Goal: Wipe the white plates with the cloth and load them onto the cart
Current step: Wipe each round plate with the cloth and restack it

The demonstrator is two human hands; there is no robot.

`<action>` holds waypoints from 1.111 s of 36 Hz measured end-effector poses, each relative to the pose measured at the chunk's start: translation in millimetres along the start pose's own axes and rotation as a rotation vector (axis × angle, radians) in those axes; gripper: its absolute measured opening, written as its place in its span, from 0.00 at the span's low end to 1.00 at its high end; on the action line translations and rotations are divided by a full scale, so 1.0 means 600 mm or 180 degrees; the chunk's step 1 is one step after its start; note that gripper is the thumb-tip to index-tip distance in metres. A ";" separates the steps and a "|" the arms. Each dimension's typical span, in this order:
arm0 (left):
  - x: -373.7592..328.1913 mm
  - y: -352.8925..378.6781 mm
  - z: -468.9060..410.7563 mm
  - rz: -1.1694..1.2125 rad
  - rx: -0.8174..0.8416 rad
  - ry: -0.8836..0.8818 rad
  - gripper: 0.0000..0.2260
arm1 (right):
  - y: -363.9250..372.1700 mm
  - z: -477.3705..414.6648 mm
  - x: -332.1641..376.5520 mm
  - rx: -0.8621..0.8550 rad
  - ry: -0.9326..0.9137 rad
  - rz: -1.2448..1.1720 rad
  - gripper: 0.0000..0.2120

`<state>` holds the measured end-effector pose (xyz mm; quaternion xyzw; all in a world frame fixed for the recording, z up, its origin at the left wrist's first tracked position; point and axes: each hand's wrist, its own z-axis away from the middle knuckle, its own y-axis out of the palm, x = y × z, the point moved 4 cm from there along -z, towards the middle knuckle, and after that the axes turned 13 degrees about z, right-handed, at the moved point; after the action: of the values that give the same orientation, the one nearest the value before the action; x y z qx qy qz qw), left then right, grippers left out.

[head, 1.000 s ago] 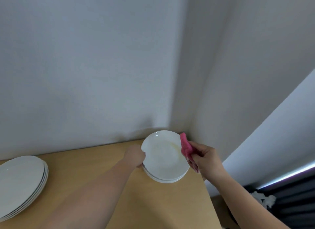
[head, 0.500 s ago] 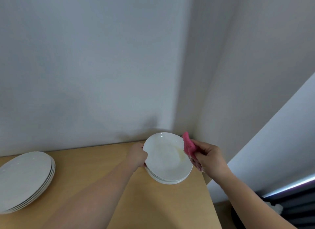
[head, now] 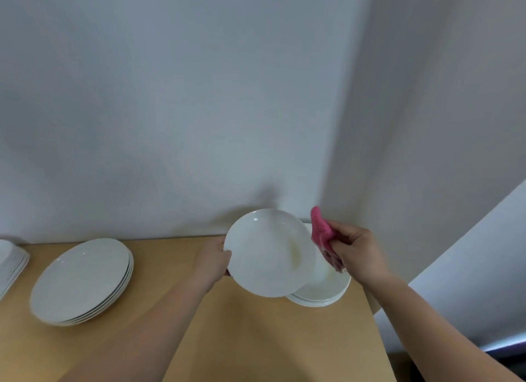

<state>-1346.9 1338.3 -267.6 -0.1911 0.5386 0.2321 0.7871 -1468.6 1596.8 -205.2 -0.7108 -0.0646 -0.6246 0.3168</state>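
Observation:
My left hand (head: 213,260) grips the left rim of a white plate (head: 264,253), which is lifted and tilted toward me, with a yellowish smear on its right side. Under and to the right of it lies a short stack of small white plates (head: 327,290) at the table's far right corner. My right hand (head: 355,253) holds a bunched pink cloth (head: 320,230) just off the lifted plate's right rim. Whether the cloth touches the plate I cannot tell.
A stack of larger white plates (head: 82,282) sits on the wooden table (head: 256,339) at the left. Another white stack (head: 11,263) is cut off at the left edge. Walls meet in a corner behind the table; its right edge drops off.
My left hand has lifted the top plate off the small stack and moved it left, tilting it up. The view has turned left, showing more of the stacks on the left.

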 end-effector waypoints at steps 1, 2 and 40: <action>0.004 -0.014 0.001 0.0017 -0.0040 -0.0003 0.19 | 0.009 -0.003 0.005 0.0043 -0.0030 -0.0012 0.26; 0.008 -0.028 0.002 0.0034 -0.0091 -0.0010 0.19 | 0.018 -0.006 0.010 0.0080 -0.0051 -0.0030 0.23; 0.207 -0.231 0.027 -0.0419 -0.0757 -0.0389 0.12 | 0.297 0.025 0.016 0.0487 0.0609 0.0198 0.31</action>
<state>-1216.6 1253.4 -371.3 -0.3034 0.4448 0.2533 0.8037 -1367.0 1461.1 -262.3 -0.6234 -0.0595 -0.6727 0.3940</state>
